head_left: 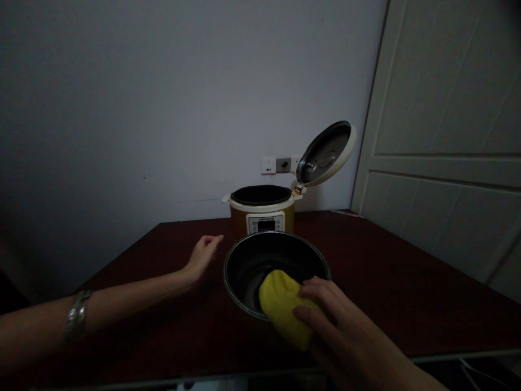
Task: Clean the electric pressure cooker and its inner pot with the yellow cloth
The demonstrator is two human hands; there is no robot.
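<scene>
A dark inner pot (277,251) with a pale rim stands on the table in front of me. My right hand (331,315) grips a folded yellow cloth (280,304) over the near rim, and part of the cloth reaches into the pot. My left hand (204,254) hovers just left of the pot, apart from it. It holds nothing visible, and its fingers point forward and right. Behind the pot is a brown and white electric cooker (236,220) with a control panel on its front. Its lid (328,155) is raised and tilted to the right.
The dark red tabletop (391,277) runs back to a pale wall (163,98). Wall sockets (284,164) sit behind the cooker. A panelled door (443,130) rises along the right. Pale cables (480,372) show below the table's front edge.
</scene>
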